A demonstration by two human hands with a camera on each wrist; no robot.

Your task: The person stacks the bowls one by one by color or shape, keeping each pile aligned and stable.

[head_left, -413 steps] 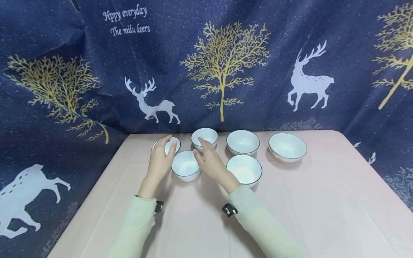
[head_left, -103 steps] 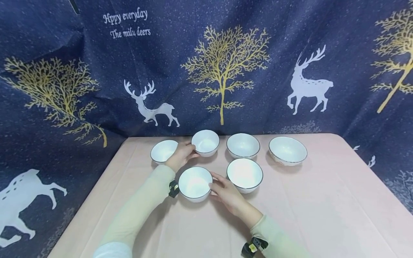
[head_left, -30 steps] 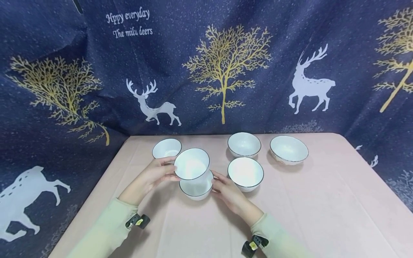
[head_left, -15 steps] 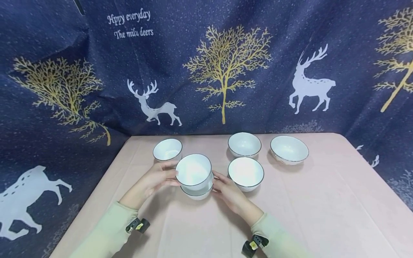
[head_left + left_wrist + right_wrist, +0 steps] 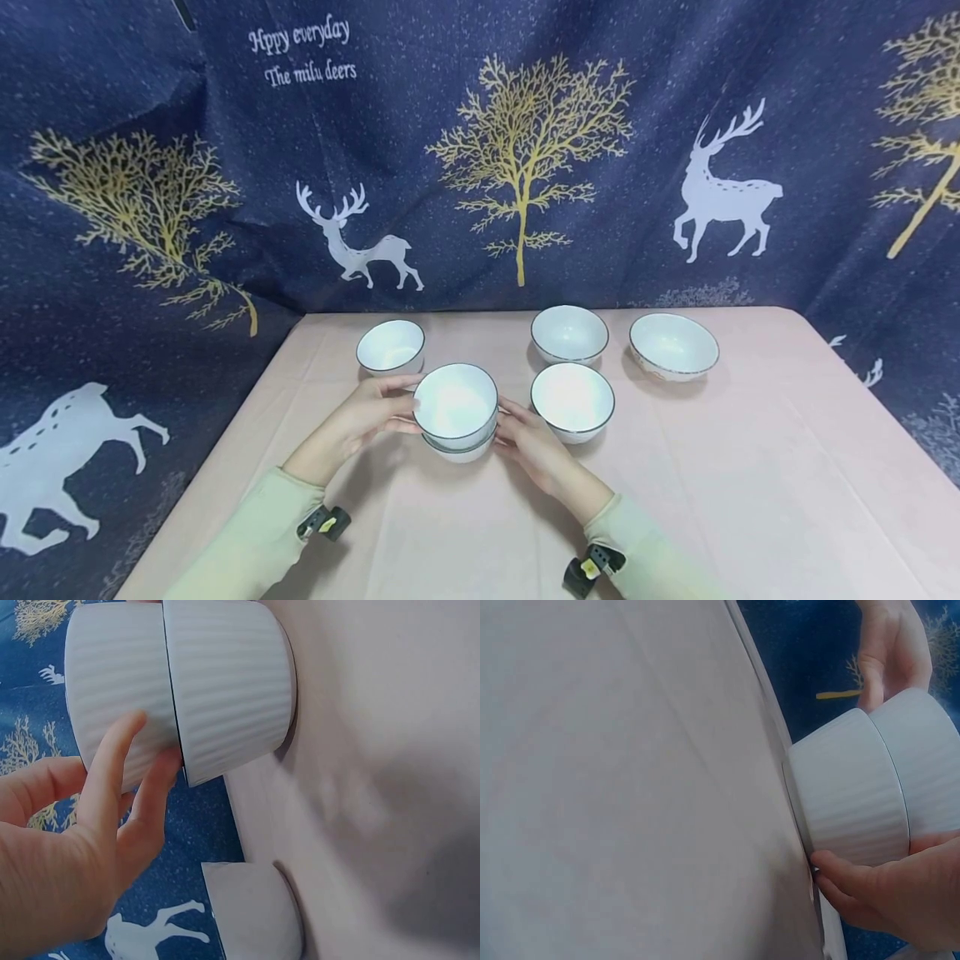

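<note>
- Fingers of the left hand [image 5: 366, 419] pinch the upper bowl [image 5: 455, 402] by its left side, says the head view; opposite, the right hand [image 5: 536, 451] grips the lower bowl [image 5: 461, 455], and the one sits in the mouth of the other, over the surface [image 5: 697, 500].
- Same view, here's the tally: two bowls paired up, four standing single. Rear-left bowl [image 5: 390, 346], rear-middle bowl [image 5: 569, 332], rear-right bowl [image 5: 673, 344], front-right bowl [image 5: 572, 401]: no hand on any of them, all unstacked.
- Over to the left wrist: fingers bent against ribbed wall, one tip right by the lower rim! Plenty of upper wall shows above it, so this pairing looks nearly done; whether it's fully seated, I can't tell.
- Right wrist now: lower bowl base-down, right fingers curled against it near the base, left hand reaching the pair from the far side.
</note>
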